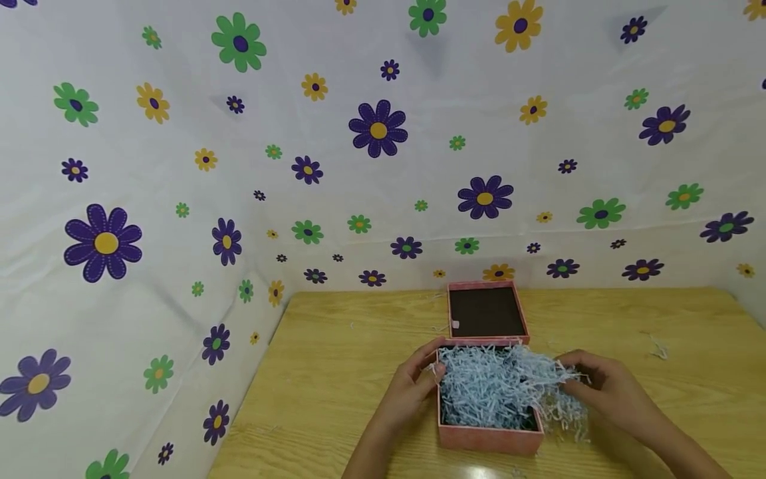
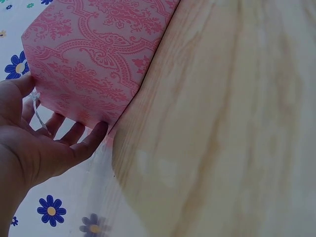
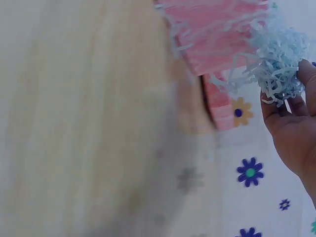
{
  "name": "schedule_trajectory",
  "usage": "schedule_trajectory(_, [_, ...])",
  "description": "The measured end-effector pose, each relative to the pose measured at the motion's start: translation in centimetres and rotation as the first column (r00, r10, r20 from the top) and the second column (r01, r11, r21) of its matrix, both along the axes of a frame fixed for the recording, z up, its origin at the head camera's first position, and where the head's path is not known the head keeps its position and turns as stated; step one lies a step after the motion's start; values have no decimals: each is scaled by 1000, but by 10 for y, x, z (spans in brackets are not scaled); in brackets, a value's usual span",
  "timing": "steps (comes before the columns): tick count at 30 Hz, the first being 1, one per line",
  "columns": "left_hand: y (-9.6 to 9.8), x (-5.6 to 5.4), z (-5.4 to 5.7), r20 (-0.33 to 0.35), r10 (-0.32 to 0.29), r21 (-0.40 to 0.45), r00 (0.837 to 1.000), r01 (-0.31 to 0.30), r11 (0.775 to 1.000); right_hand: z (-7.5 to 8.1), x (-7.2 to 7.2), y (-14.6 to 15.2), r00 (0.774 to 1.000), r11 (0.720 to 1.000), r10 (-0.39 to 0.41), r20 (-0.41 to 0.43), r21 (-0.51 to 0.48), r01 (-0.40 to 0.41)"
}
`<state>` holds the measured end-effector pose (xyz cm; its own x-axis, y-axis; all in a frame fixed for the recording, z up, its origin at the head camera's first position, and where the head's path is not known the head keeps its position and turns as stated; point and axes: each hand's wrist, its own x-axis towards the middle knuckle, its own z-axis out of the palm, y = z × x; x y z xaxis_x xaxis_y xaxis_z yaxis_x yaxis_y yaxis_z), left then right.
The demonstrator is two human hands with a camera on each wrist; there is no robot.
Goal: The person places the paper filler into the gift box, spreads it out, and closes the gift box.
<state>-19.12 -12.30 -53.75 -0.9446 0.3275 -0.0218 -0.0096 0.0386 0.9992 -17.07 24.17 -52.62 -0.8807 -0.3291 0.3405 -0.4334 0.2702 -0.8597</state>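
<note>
A pink box sits on the table, filled with pale blue shredded paper. The outside of the box shows a damask-like pattern in the left wrist view. My left hand holds the box at its left side, thumb at the rim and fingers against the outer wall; a paper strand hangs by the left hand. At the box's right edge, my right hand grips a clump of the shredded paper. Loose strands trail from the clump over the rim and down outside it.
Just behind the box lies a pink-rimmed lid with its dark inside facing up. Stray paper shreds are scattered on the wooden table. A white flowered cloth hangs behind and to the left.
</note>
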Motion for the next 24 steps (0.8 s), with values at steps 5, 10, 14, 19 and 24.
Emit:
schedule_trajectory(5, [0, -1, -1, -2, -7, -1, 1000, 7, 1000, 41, -1, -7, 998, 995, 38, -44, -94, -42])
schedule_trajectory(10, [-1, -1, 0, -19, -19, 9, 1000, 19, 1000, 70, 0, -23, 998, 987, 49, -50, -153, -56])
schedule_trajectory(14, [-1, -2, 1, -42, -21, -1, 999, 21, 1000, 81, 0, -40, 996, 984, 57, -66, -168, -67])
schedule_trajectory(19, [-1, -1, 1, -39, -22, -7, 999, 21, 1000, 74, 1, -59, 993, 993, 58, -104, -101, -68])
schedule_trajectory(24, [-1, 0, 1, -28, -19, 6, 999, 20, 1000, 54, 2, -77, 984, 998, 54, -170, 35, -48])
